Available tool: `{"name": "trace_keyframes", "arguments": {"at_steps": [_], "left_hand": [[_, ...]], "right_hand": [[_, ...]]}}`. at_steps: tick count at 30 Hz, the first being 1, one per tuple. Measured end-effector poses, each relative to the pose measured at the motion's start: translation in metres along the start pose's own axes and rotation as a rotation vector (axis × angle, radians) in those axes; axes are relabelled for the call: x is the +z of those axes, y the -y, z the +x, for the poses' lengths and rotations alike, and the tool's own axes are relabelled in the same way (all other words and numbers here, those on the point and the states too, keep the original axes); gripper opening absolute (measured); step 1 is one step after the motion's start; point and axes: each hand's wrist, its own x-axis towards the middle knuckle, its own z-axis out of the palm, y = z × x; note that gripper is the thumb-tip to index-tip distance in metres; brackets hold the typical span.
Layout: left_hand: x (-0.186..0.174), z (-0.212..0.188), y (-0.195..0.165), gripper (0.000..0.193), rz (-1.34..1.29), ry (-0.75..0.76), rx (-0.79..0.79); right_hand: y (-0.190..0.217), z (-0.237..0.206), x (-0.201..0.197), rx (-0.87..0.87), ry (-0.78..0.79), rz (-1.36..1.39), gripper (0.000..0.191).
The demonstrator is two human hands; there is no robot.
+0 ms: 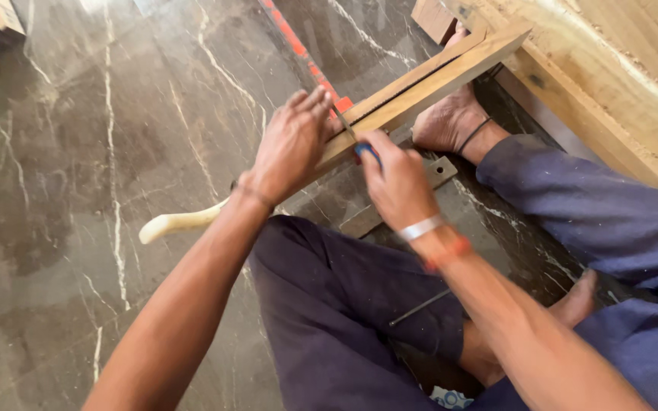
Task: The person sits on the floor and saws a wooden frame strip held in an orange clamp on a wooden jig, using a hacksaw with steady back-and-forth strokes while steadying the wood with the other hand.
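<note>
Left hand (292, 144) flat, fingers together, pressing a wooden strip (420, 84). Right hand (396, 183) just beside it, gripping a blue-handled tool (365, 150). Bare foot (451, 120) against the strip, on marble floor (116, 152).

A worker in dark navy trousers, arms bare to above the elbow. The right hand (397, 183) carries a pale silver-white band at the wrist with an orange-red thread band just behind it; the left hand (289, 146) has a thin dark thread. A dark cord circles one bare ankle.
</note>
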Motion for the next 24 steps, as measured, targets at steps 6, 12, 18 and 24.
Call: {"name": "trace_keyframes", "arguments": {"at_steps": [6,12,18,24], "left_hand": [[0.017,-0.026,-0.019,0.041,-0.046,-0.066,-0.019],[0.007,0.006,0.019,0.031,0.037,-0.036,0.048],[0.011,-0.024,-0.024,0.039,0.018,-0.090,0.082],[0.012,0.005,0.017,0.040,0.022,0.024,-0.025]], "right_hand": [[0.000,-0.031,-0.015,0.138,0.029,-0.003,0.019],[-0.002,0.019,0.006,-0.062,-0.025,-0.026,0.014],[0.009,-0.031,-0.018,0.275,0.075,0.026,0.022],[-0.003,0.015,0.008,-0.023,-0.035,-0.054,0.013]]}}
